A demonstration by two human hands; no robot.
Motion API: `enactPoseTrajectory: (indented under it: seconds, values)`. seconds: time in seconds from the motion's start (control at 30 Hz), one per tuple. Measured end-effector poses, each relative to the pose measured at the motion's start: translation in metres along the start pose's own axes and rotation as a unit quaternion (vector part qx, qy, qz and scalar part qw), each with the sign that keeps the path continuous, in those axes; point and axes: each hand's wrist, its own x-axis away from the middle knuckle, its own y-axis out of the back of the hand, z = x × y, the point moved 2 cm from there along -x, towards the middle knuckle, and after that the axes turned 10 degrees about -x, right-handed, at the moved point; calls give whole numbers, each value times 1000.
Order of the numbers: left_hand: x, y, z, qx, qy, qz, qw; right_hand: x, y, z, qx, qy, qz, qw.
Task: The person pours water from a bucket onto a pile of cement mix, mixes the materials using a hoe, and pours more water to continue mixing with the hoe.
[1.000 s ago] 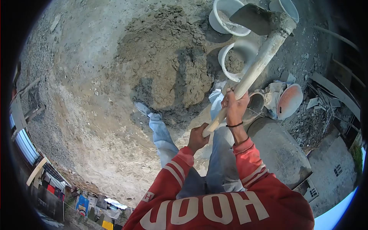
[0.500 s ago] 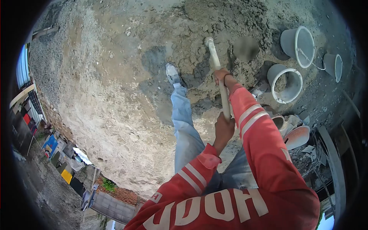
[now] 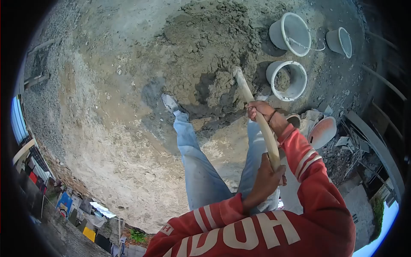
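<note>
My left hand [image 3: 269, 177] is wrapped round the butt end of a pale wooden hoe handle [image 3: 266, 130], close to my lap. Farther up the same handle, my right hand [image 3: 262, 111] grips it, with a dark band on the wrist. The handle slants up and left to the wet mortar heap [image 3: 214, 55], where the hoe's blade is hidden in the mix. My shoe [image 3: 171, 103] stands at the heap's lower left edge.
Three white buckets, one [image 3: 291, 34] at the top, one [image 3: 287, 81] below it and a smaller one [image 3: 339, 42], stand right of the heap. A reddish basin [image 3: 322, 132], sacks and rubble lie at the right. Planks [image 3: 381, 141] run along the far right.
The hoe has swung down from its raised position at the upper right into the mortar, then been drawn toward my body. Both hands have stayed on the handle and moved lower.
</note>
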Motion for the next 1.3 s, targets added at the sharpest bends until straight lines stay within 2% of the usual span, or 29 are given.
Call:
enactPoseTrajectory:
  seconds: [0.03,0.1,0.13,0.17,0.2,0.23,0.3,0.37,0.43,0.47,0.53,0.57,0.63,0.7,0.8,0.93,0.97,1.03,1.1,1.13,1.2,1.27,1.3]
  values:
    - [10,-9,7,-15,3,13,1000,26,15,-4,-14,14,4,1000]
    - [34,-16,22,-130,-36,86,987,89,21,-22,-37,140,-8,989]
    - [42,-10,32,-173,6,118,978,113,22,-38,-48,144,-2,988]
    - [46,2,45,-216,47,148,964,134,20,-53,-44,253,-41,966]
    - [43,22,64,-352,-44,83,931,143,20,-62,-40,356,-82,930]
    - [37,43,81,-475,-133,19,870,137,21,-72,-52,355,-83,930]
    - [5,79,80,-602,-87,-38,793,119,28,-85,-109,511,-124,844]
    - [-63,120,96,-645,-169,-51,743,78,51,-71,-136,544,-134,817]
    - [-133,149,113,-659,-207,-20,723,46,66,-51,-146,563,-159,798]
    - [-155,151,120,-660,-210,-17,721,43,70,-40,-149,565,-159,795]
    - [-184,147,128,-644,-274,-29,713,43,77,-22,-137,601,-170,769]
    - [-191,142,130,-644,-269,-29,716,48,77,-18,-136,597,-173,771]
    - [-190,127,132,-592,-265,-11,761,73,68,-18,-136,620,-157,757]
    - [-183,111,123,-586,-280,-16,760,92,55,-22,-120,621,-149,760]
    - [-169,95,114,-517,-301,-20,801,124,19,-28,-51,660,-154,733]
    - [-170,107,97,-506,-296,-66,808,98,-13,-8,32,680,-163,714]
    - [-170,118,104,-505,-289,-72,810,77,-16,-5,36,674,-162,719]
    - [-174,150,122,-477,-244,-116,837,9,-6,2,100,645,-232,722]
    - [-158,183,146,-504,-200,-122,832,-86,24,-13,176,571,-317,736]
    - [-143,195,157,-515,-141,-156,831,-145,51,-28,226,518,-333,755]
    - [-114,216,178,-503,-47,-193,841,-216,72,-74,229,371,-325,840]
    - [-93,225,185,-461,0,-224,859,-259,87,-107,307,391,-365,788]
    - [-81,220,184,-444,16,-239,864,-244,71,-118,318,394,-355,786]
